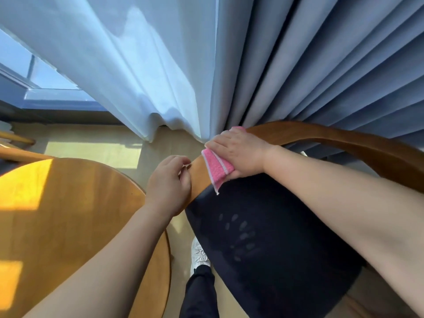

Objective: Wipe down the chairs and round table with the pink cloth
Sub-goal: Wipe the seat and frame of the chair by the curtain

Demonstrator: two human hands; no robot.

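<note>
A chair with a curved wooden backrest rail (332,138) and a dark seat cushion (270,244) stands in front of me on the right. My right hand (241,152) presses the pink cloth (218,168) flat onto the rail's left part; the cloth wraps over the rail and hangs down toward the seat. My left hand (168,184) grips the rail's left end, just left of the cloth. The round wooden table (75,214) lies at the lower left, partly in sunlight.
Grey-blue pleated curtains (321,65) hang right behind the chair, with a white sheer curtain (137,65) to their left by the window. Part of another wooden chair (16,143) shows at the far left. My leg and white shoe (199,255) stand between table and chair.
</note>
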